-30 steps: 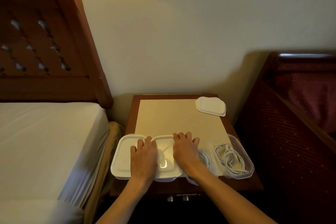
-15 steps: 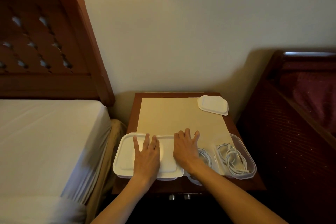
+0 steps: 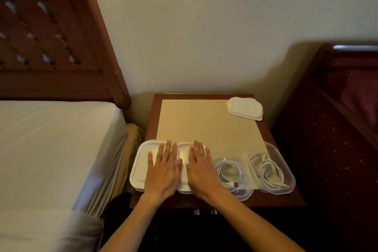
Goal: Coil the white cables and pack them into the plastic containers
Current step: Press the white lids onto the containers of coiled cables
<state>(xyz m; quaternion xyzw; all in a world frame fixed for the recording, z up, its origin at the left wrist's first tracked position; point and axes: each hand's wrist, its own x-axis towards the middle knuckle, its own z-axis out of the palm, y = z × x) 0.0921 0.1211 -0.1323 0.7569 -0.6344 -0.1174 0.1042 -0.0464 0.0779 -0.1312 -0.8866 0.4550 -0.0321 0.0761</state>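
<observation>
Mat (image 3: 196, 120) bare mid-frame; lids (image 3: 244, 108) upper right; containers (image 3: 272, 172) line lower edge; bed (image 3: 51, 139) left, headboard (image 3: 337, 129) right.

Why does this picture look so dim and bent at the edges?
Head view: warm, low room light leaves the chair at right nearly black; the wide lens bows the headboard; both hands and the cables stay fairly sharp; faint sheen on the lids.

Nightstand (image 3: 263, 200) w/ mat (image 3: 204, 120), containers (image 3: 286, 178)
</observation>
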